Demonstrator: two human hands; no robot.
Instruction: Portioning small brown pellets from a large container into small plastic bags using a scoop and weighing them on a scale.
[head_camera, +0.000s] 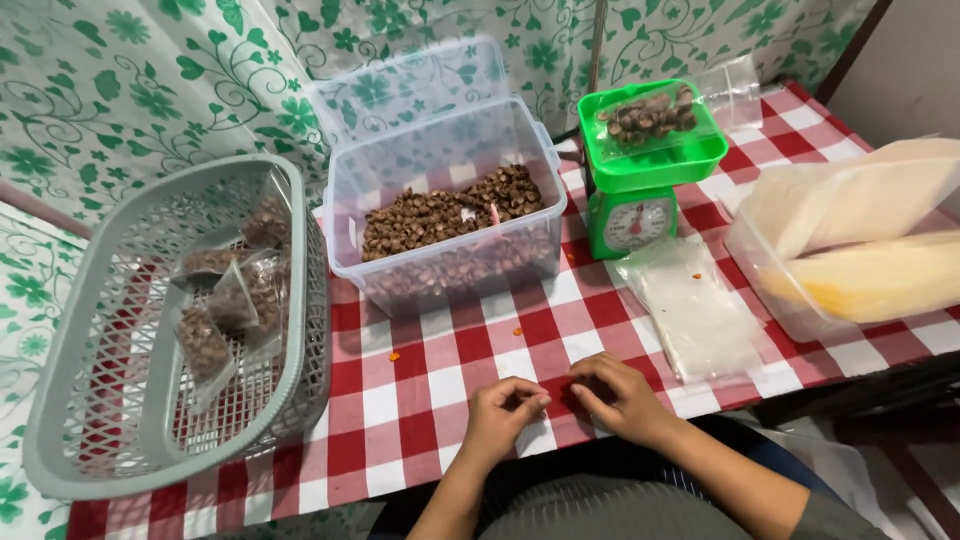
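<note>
1. The left hand (503, 408) rests low in the centre of the frame on the red-and-white checked tablecloth (420, 360), fingers curled and tips pinched together; whether anything is held between them I cannot tell.
2. The right hand (615, 395) lies just beside it, fingers bent inward toward the left hand – its grip also looks nearly closed, contents too small to make out.
3. Just to the right of the right hand lies a flat stack of clear plastic bags (690, 310).
4. Above the hands, mid-frame, stands a clear plastic tub (445, 205) partly filled with small brown pieces, lid tilted up behind it.
5. At the upper right, a green kitchen scale (640, 180) carries a filled clear bag (648, 118) on its tray.
6. At the left, a grey mesh basket (150, 330) holds several filled bags.
7. At the right edge – a clear container of pale yellow slabs (860, 240).
</note>
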